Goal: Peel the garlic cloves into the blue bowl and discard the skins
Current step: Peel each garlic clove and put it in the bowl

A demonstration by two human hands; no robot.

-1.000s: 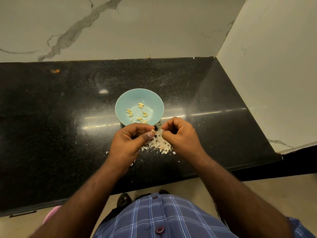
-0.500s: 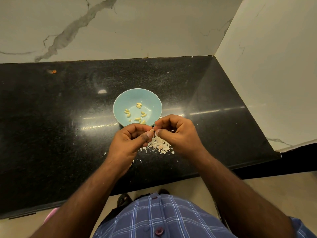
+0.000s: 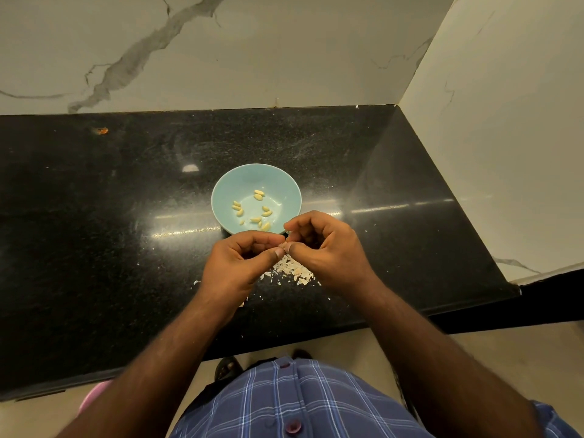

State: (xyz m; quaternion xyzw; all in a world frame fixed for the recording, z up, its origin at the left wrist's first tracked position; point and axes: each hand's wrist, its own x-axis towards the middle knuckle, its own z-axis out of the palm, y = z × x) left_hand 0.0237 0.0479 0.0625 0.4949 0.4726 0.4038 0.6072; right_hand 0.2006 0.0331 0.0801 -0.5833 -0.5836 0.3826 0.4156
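Head view: my left hand (image 3: 235,263) and right hand (image 3: 328,245) pinch one garlic clove (image 3: 283,245) at the blue bowl's (image 3: 221,197) 6 o'clock, above skins (image 3: 295,271).

Clove (image 3: 282,245): only a sliver shows between my pinching fingertips, too small to tell how much skin is on.
Blue bowl (image 3: 227,188): near rim hidden behind my right hand (image 3: 328,248).
Skins (image 3: 295,270): pile partly covered by both hands.
Table (image 3: 94,216): cut off at the left edge.
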